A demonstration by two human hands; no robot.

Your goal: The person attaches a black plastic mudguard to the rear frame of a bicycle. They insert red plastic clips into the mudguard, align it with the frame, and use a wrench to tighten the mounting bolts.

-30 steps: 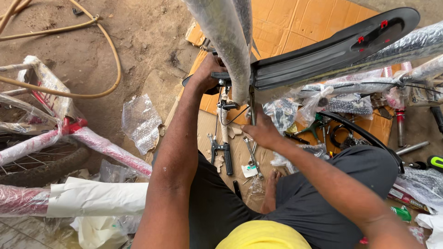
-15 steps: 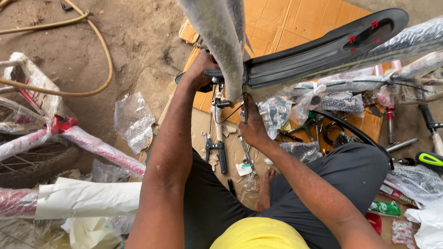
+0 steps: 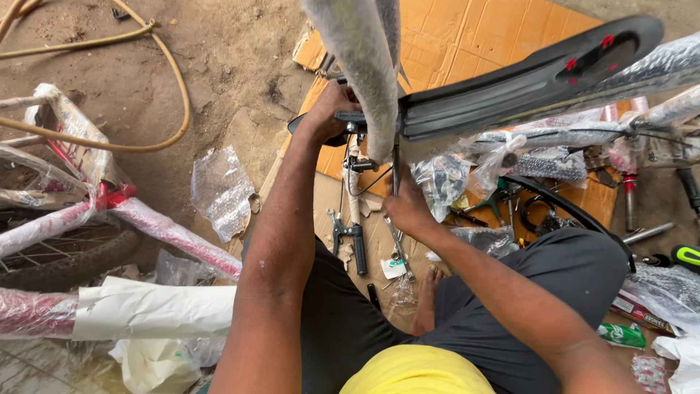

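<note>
Left hand (image 3: 328, 109) shifted up since a second ago, fingers wrapped around black handlebar (image 3: 350, 117) above cardboard's (image 3: 467, 44) left edge. Right hand (image 3: 408, 208) closed on thin stay (image 3: 396, 164) under black mudguard (image 3: 525, 80). Alignment looks underway.

Cardboard (image 3: 467, 44) on dirt floor (image 3: 219, 66)

Both hands (image 3: 329, 109) (image 3: 408, 208) reach forward, fingers curled closed

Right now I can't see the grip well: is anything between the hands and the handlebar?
Nothing visible does: the left hand is on the handlebar, and the right hand holds the stem below it.
</note>
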